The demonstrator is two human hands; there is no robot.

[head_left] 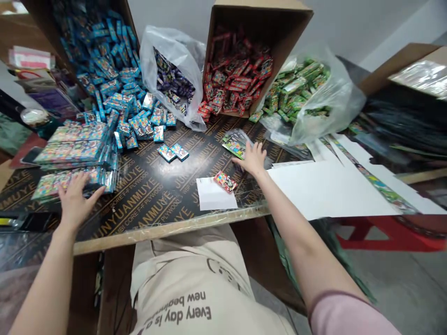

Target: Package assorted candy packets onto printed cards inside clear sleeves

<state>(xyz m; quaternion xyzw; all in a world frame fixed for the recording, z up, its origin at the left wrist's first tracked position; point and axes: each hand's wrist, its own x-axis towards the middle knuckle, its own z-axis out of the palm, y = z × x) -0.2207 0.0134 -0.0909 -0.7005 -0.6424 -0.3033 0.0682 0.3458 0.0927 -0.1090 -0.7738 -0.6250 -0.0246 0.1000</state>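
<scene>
My left hand (77, 200) lies with fingers spread at the front edge of the stacked colourful packs (75, 144) on the left. My right hand (254, 159) reaches over a small pile of clear plastic bags with green printed fronts (234, 145), its fingers apart and touching the top. Just in front of it, a red printed small box (225, 181) rests partly on a white paper sheet (214, 197). Two blue small boxes (173, 152) sit side by side on the dark board between my hands.
Blue boxes (122, 102) spill from a carton at the back left. Beside it stand a plastic bag of purple boxes (172, 77), a carton of red boxes (237, 79) and a bag of green boxes (296, 83). White card sheets (328, 190) cover the right side.
</scene>
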